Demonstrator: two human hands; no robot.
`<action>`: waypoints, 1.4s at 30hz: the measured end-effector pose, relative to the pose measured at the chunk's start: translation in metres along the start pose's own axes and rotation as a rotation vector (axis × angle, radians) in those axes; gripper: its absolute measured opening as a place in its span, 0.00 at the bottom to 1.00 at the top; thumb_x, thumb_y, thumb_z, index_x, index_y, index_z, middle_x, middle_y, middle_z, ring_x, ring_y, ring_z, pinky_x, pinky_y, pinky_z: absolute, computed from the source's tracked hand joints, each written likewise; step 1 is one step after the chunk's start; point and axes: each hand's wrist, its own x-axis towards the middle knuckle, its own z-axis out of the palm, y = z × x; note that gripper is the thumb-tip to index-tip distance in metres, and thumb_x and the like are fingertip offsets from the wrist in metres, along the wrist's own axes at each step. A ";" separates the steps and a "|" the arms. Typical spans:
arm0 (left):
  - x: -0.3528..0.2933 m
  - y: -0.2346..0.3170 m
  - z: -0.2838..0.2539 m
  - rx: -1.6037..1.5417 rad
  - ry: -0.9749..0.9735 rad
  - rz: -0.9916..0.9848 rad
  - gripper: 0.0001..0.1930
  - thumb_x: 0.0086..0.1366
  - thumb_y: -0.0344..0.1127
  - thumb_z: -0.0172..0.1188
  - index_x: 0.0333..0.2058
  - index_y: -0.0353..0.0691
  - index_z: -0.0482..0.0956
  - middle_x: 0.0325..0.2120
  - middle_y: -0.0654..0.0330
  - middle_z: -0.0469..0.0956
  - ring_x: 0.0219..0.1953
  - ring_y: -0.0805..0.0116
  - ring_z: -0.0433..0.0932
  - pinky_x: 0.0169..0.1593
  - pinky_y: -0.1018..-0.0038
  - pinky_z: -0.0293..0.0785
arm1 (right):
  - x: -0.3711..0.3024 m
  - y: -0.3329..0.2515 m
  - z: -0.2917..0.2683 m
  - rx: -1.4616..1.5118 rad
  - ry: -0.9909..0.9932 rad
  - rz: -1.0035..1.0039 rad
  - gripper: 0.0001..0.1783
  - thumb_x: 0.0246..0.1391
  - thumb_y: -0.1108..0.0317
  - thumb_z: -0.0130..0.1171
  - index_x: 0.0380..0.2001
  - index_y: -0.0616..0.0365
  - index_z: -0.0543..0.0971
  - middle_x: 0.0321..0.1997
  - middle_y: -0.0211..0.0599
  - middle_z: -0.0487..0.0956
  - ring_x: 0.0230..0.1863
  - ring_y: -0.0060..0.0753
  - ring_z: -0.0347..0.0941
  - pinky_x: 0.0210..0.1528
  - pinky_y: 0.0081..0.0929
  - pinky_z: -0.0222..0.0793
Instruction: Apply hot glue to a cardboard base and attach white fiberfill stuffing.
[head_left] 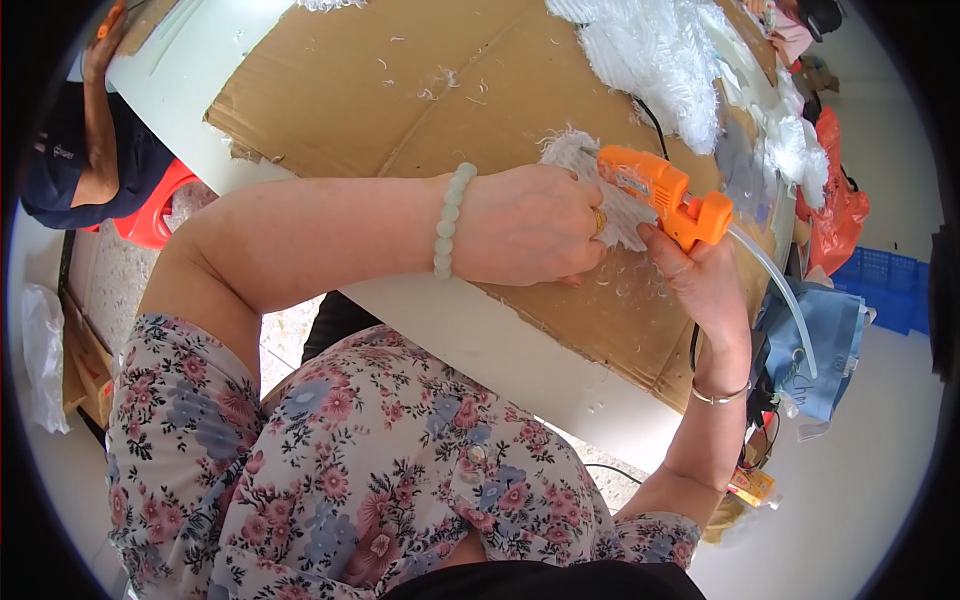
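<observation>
My right hand (705, 285) is closed around an orange hot glue gun (640, 177), whose nozzle points left. A translucent glue stick (795, 300) sticks out of the gun's back end and curves downward. My left hand (530, 225), with a pale green bead bracelet on its wrist, has its fingers curled over a white feathery piece (572, 152). That piece lies between my two hands, under the glue gun, and its middle is partly hidden by the gun and my fingers. Both hands are just above a brown cardboard sheet (400, 110).
White feathery pieces (655, 70) are heaped at the far right of the white table (440, 310). A black cord (652, 125) runs behind the gun. A blue bag (820, 350), a red plastic bag (835, 190) and a blue crate (885, 280) stand right. Another person (90, 150) sits far left.
</observation>
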 end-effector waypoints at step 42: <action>0.003 0.005 -0.003 0.034 -0.051 0.007 0.13 0.50 0.40 0.60 0.29 0.37 0.73 0.27 0.61 0.70 0.33 0.65 0.73 0.34 0.71 0.71 | -0.011 0.013 -0.005 0.409 -0.061 0.237 0.11 0.48 0.69 0.61 0.33 0.58 0.71 0.26 0.26 0.72 0.25 0.19 0.68 0.28 0.18 0.62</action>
